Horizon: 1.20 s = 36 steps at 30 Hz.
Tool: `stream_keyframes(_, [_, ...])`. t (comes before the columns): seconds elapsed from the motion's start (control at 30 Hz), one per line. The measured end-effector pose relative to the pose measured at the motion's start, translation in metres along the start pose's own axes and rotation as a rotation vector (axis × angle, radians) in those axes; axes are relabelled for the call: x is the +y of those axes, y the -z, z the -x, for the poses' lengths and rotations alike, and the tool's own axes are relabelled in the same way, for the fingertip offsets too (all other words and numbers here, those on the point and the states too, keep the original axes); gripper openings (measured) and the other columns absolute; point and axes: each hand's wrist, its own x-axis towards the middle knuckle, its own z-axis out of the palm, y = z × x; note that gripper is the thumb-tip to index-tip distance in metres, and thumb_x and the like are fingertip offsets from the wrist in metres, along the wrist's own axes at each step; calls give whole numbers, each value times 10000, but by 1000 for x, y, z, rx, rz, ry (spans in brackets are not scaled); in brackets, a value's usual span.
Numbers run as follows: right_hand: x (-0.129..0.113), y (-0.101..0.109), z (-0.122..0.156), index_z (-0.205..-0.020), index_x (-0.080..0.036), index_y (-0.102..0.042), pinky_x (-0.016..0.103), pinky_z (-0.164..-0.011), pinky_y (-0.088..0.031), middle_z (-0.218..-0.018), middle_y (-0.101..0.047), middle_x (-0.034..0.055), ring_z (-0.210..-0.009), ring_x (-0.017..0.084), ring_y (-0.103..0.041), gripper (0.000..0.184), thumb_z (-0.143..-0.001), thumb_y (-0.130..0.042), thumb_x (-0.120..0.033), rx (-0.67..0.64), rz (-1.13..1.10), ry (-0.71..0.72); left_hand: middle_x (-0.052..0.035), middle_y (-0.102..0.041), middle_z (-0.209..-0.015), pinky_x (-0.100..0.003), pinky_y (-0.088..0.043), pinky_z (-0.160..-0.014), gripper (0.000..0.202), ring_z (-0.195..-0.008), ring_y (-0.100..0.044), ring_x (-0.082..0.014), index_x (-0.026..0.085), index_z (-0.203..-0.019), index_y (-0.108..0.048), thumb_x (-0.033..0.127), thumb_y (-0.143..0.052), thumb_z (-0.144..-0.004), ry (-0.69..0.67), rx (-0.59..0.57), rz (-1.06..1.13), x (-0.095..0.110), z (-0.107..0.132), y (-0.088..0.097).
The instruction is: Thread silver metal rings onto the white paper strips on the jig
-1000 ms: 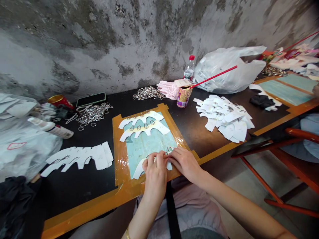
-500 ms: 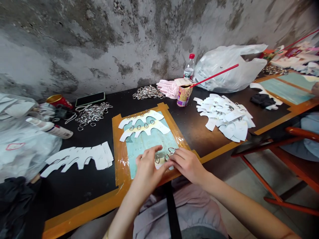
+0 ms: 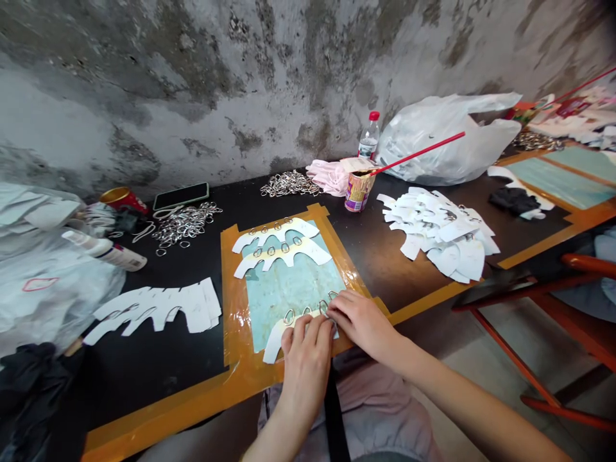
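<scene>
My left hand [image 3: 308, 350] rests on a white shaped card [image 3: 274, 337] at the near edge of a teal mat [image 3: 289, 289] taped in orange. Its fingers are curled and pressed down on the card. My right hand [image 3: 359, 321] lies next to it, fingertips pinched at a small metal ring [image 3: 330, 298] on the card's top edge. Further rings [image 3: 289, 316] sit along that edge. Two more cards with rings [image 3: 279, 242] lie at the mat's far end.
On the black table: a stack of blank cards [image 3: 158, 308] at left, heaps of metal rings [image 3: 185, 221], a phone [image 3: 180, 196], a pile of finished cards [image 3: 440, 231], a paper cup [image 3: 359, 189], a bottle [image 3: 368, 138], a white bag [image 3: 447, 135]. An orange chair frame [image 3: 553, 289] stands right.
My left hand lifted with fingers spread, then came back down onto the card. More rings now show along the card's top edge. The camera tilted slightly.
</scene>
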Motion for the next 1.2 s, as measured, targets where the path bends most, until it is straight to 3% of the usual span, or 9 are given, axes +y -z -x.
stream_keyframes(0.17, [0, -2, 0, -818, -185, -567, 288, -709, -462, -806, -601, 24, -796, 171, -570, 138, -944, -528, -225, -30, -22, -33, -68, -673, -1088, -391, -309, -893, 163, -1077, -544, -235, 204, -1084, -564, 161, -514, -936, 106, 74, 64, -5, -3, -5])
stream_keyframes(0.53, [-4, 0, 3, -832, -168, -551, 288, -694, -446, -816, -582, 45, -787, 180, -555, 139, -948, -491, -215, -40, 67, 7, -47, -733, -1013, -418, -299, -902, 278, -1094, -570, -252, 200, -1164, -507, 147, -574, -899, 166, -78, -84, -6, -17, -4])
stream_keyframes(0.67, [-2, 2, 1, -781, -177, -548, 250, -661, -421, -747, -566, 9, -724, 150, -553, 120, -901, -541, -176, -35, -19, -111, -38, -743, -993, -417, -297, -908, 260, -1103, -562, -261, 236, -1138, -518, 192, -599, -895, 183, -104, -75, -8, -18, -4])
stream_keyframes(0.83, [-3, 3, -8, -728, -179, -557, 223, -616, -375, -705, -575, -8, -664, 124, -546, 117, -842, -576, -160, -22, -6, -258, -25, -751, -991, -432, -285, -905, 383, -1092, -559, -273, 235, -1178, -482, 185, -669, -848, 180, -94, -44, -11, -18, -3])
stream_keyframes(1.2, [-7, 22, -30, -700, -175, -593, 218, -538, -267, -656, -616, -2, -588, 103, -504, 99, -794, -565, -174, -261, 135, -281, -49, -741, -1011, -458, -295, -863, 425, -1030, -563, -304, 234, -1213, -468, 160, -658, -839, 108, -75, -57, -12, -17, -4])
